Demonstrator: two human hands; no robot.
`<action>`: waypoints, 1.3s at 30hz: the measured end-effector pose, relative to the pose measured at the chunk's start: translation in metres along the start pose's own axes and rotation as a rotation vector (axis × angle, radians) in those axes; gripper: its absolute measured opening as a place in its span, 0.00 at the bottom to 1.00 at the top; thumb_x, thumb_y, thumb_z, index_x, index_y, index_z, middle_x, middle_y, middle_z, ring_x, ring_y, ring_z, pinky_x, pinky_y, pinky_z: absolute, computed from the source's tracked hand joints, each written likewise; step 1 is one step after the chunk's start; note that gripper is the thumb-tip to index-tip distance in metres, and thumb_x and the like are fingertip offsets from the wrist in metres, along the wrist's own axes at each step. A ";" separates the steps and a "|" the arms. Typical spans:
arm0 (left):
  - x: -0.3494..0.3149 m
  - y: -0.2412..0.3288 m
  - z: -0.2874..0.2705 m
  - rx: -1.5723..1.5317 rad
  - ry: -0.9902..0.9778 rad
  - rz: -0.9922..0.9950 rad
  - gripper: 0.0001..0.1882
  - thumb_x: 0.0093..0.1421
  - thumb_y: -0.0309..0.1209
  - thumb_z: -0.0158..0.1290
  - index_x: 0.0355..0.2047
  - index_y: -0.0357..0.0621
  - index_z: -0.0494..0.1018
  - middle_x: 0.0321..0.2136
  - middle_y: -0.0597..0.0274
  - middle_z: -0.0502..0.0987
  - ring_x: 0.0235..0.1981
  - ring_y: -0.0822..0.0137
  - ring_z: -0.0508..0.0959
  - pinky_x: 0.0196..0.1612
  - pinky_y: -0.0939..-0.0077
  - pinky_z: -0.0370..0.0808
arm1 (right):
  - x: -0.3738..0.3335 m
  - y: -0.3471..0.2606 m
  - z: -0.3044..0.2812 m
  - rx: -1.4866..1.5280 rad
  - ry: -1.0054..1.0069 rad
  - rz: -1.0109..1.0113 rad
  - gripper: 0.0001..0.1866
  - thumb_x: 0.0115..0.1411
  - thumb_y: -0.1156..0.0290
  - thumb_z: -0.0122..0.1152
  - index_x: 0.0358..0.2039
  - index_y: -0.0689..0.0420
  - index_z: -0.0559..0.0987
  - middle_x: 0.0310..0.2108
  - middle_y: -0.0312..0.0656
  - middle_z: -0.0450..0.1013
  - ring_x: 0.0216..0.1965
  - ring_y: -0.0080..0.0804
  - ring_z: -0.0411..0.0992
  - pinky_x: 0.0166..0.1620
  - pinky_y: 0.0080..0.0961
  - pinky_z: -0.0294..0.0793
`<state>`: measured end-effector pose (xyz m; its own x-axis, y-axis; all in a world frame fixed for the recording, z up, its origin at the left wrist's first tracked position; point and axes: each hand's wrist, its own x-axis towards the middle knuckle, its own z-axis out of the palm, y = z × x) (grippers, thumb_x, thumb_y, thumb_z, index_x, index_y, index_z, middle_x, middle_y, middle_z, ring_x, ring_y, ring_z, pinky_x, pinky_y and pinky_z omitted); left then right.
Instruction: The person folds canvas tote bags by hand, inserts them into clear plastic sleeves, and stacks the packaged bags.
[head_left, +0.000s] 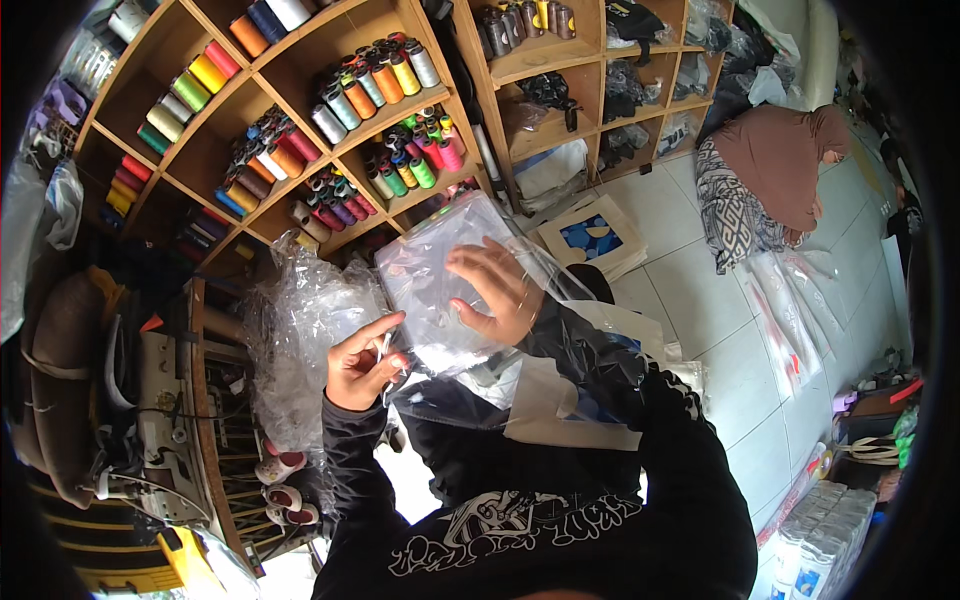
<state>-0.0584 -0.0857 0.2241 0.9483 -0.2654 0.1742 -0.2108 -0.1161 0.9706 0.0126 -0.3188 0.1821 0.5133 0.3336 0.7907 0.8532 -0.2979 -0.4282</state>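
Observation:
My left hand (362, 366) is closed, with thumb and fingers pinching the edge of a clear plastic bag (425, 250); a thin whitish strip shows between the fingertips. My right hand (497, 292) lies over the same clear plastic with its fingers spread and curved. See-through film also stretches across my right forearm; whether that hand is inside the bag or on top of it, I cannot tell. Below the hands, across my lap, rests a cream cloth piece (540, 405) with a blue print, partly under the film.
Crumpled clear plastic (300, 340) heaps to my left, beside a sewing machine (165, 400). Ahead, wooden shelves (330, 60) hold thread spools. Cream printed pieces (595, 238) lie stacked on the tiled floor. At the far right a person (770, 170) bends over plastic sheets (785, 320).

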 end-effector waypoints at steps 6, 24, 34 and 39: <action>-0.002 -0.023 -0.011 -0.001 0.075 0.031 0.22 0.55 0.23 0.55 0.49 0.30 0.66 0.22 0.67 0.73 0.21 0.82 0.68 0.24 0.90 0.64 | 0.005 0.004 0.003 -0.199 0.049 -0.033 0.35 0.46 0.64 0.64 0.56 0.55 0.64 0.58 0.50 0.56 0.58 0.49 0.56 0.57 0.45 0.56; 0.100 -0.217 -0.117 0.689 0.405 -0.037 0.17 0.53 0.34 0.57 0.40 0.36 0.72 0.21 0.62 0.77 0.18 0.73 0.74 0.23 0.79 0.71 | -0.067 0.056 0.012 -0.372 -0.598 0.123 0.37 0.55 0.53 0.55 0.62 0.44 0.52 0.63 0.51 0.45 0.62 0.55 0.46 0.57 0.57 0.49; 0.049 -0.076 0.081 0.812 0.067 0.215 0.61 0.23 0.50 0.70 0.60 0.50 0.53 0.56 0.47 0.53 0.58 0.48 0.55 0.54 0.53 0.50 | -0.062 0.043 0.032 -0.515 -0.547 0.600 0.51 0.46 0.32 0.49 0.64 0.39 0.40 0.63 0.60 0.41 0.61 0.68 0.41 0.53 0.73 0.39; 0.037 -0.122 0.122 0.696 0.381 0.250 0.36 0.40 0.25 0.59 0.53 0.42 0.62 0.47 0.46 0.65 0.48 0.47 0.65 0.48 0.59 0.62 | -0.054 0.041 0.046 -0.373 -0.688 0.606 0.40 0.54 0.50 0.52 0.63 0.48 0.47 0.59 0.57 0.53 0.59 0.62 0.50 0.57 0.56 0.50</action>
<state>-0.0270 -0.1984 0.0913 0.8430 -0.0347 0.5368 -0.4061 -0.6954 0.5928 0.0243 -0.3078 0.1020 0.8960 0.4440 0.0061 0.4057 -0.8130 -0.4177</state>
